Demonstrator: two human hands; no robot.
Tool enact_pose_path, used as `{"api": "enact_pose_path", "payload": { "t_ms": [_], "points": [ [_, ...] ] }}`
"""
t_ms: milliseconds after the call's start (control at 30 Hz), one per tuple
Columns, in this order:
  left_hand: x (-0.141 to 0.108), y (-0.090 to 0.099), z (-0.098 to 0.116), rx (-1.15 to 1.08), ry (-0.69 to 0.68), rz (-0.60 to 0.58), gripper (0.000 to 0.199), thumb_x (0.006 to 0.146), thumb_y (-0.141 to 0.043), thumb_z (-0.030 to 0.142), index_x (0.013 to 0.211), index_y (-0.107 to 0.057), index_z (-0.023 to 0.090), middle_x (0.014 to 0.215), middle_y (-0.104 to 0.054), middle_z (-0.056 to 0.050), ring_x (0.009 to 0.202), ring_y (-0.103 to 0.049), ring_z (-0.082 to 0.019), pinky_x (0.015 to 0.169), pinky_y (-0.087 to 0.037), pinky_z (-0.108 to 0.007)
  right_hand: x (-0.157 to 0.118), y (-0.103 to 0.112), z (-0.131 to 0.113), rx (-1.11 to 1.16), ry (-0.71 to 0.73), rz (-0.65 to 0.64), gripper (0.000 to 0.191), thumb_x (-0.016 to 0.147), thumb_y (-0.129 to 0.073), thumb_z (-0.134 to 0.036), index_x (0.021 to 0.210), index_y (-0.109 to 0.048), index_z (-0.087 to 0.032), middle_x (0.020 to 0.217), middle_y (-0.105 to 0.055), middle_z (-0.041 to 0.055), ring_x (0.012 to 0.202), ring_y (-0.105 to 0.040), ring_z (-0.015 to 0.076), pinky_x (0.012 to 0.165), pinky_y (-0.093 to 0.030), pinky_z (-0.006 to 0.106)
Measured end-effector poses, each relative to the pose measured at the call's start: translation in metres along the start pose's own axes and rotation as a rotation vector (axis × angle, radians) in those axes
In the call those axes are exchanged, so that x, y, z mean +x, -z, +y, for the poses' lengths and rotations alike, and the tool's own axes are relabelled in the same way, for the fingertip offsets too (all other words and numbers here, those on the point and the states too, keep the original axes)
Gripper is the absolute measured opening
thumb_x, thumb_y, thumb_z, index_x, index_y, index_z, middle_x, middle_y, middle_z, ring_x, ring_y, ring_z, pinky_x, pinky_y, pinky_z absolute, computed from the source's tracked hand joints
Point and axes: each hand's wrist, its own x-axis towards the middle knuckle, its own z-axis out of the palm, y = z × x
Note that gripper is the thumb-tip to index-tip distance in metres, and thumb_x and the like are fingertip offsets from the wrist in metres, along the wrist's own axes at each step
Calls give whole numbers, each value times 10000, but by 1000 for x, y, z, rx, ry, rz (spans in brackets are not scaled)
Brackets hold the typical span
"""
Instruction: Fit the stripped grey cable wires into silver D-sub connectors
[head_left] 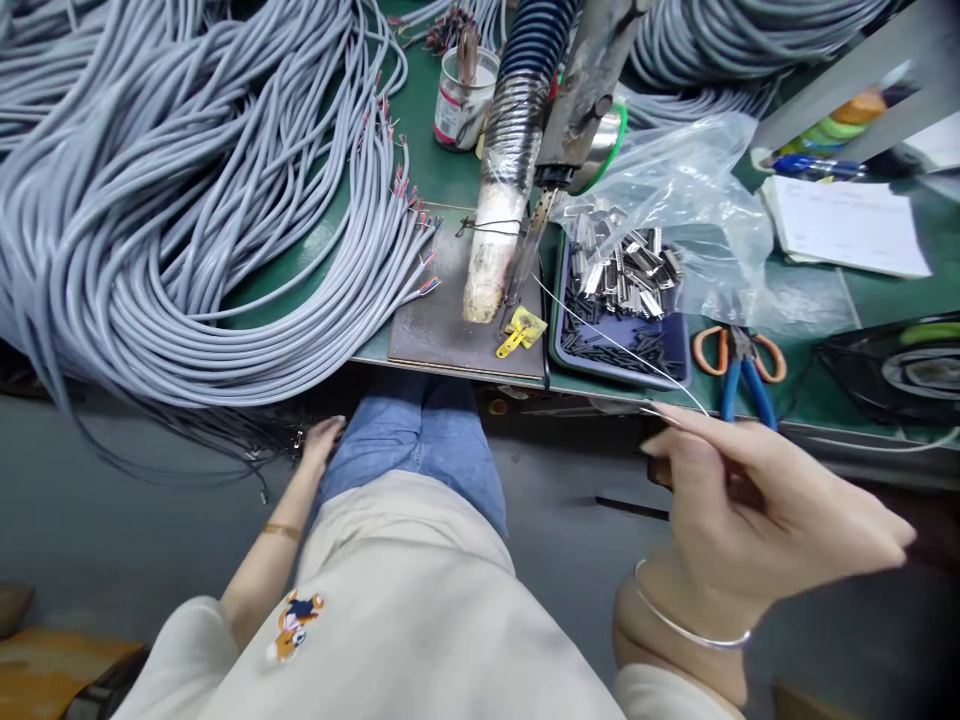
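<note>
My right hand [765, 495] is raised in front of the bench edge at the right, its fingers pinched together. A thin silvery solder wire [616, 342] runs from the soldering iron [534, 235] across the tray to these fingers. The iron hangs tip down in a stand, beside a fume hose [495, 215] with a scorched white end. Low by my thigh is my left hand [322, 445], under the bench edge and close to dangling dark cable ends [298, 440]. Its fingers are too small and partly hidden to show a grip.
Bundled grey cables [225, 250] with stripped coloured ends cover the left of the bench. A blue tray [619, 360] holds metal connector parts and black pieces under a plastic bag [690, 200]. Cutters [739, 365], a yellow clip [517, 335], a jar [465, 100] and papers [847, 225] lie around.
</note>
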Motion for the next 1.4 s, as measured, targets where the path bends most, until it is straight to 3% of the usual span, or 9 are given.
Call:
{"api": "enact_pose_path", "payload": {
  "t_ms": [233,367,467,633,867,933,1000,1167,1400],
  "points": [
    [-75,9,88,75,-652,-195,245,886,-734,398,1021,-813,209,945,-795,-71,793,-697,-195,734,-563,-309,38,2,-31,55,15,-110,186,984,-642,-175,1107,-740,-275,948,-814,3,753,-770,172,730,-600,296],
    [-73,14,181,358,-1193,124,225,975,-619,357,1013,-764,189,899,-781,-72,682,-637,-162,697,-508,-297,40,1,-28,28,66,-106,197,1008,-605,-184,1148,-723,-256,907,-817,3,742,-780,157,725,-599,259],
    [-54,4,234,709,-1132,389,231,1000,-552,309,1029,-722,155,1018,-754,-145,890,-696,-260,799,-496,-357,43,2,-32,28,114,-92,186,1013,-596,-191,1131,-730,-245,892,-823,10,707,-779,153,699,-599,250],
    [-35,-14,256,1051,-918,287,238,978,-471,187,995,-696,114,1044,-737,-214,926,-715,-338,781,-486,-401,43,3,-28,32,163,-116,177,1009,-600,-210,1110,-742,-245,828,-814,3,615,-747,151,636,-589,264],
    [-36,8,226,145,-974,589,60,854,-644,242,890,-616,204,673,-603,5,597,-575,-164,678,-479,-316,50,3,-13,20,149,-114,192,1021,-580,-228,1093,-757,-244,816,-811,11,595,-731,152,608,-569,270],
    [-55,17,219,-291,-1003,406,131,893,-642,334,945,-579,231,603,-489,66,470,-454,-110,534,-418,-255,52,0,-12,20,140,-78,190,1013,-597,-222,1108,-759,-249,812,-807,9,601,-726,146,611,-557,264],
    [-82,21,217,-377,-994,-111,212,877,-706,396,984,-603,245,599,-463,84,421,-397,-85,464,-373,-233,53,-6,-12,30,113,-25,187,1001,-616,-219,1110,-762,-258,777,-789,-1,582,-703,136,608,-540,258],
    [-130,-17,215,229,-883,-1271,383,819,-827,374,1138,-739,179,633,-489,66,515,-384,-69,505,-354,-215,60,-22,-7,173,-193,346,185,1012,-583,-302,1007,-753,-229,585,-608,-24,461,-554,137,477,-402,277],
    [-117,-104,164,341,-951,-971,230,913,-715,308,1053,-803,147,738,-710,-22,636,-578,-128,663,-438,-249,59,-25,5,430,-295,593,200,977,-613,-331,830,-699,-225,531,-472,-52,377,-387,104,406,-263,276]
  ]
}}
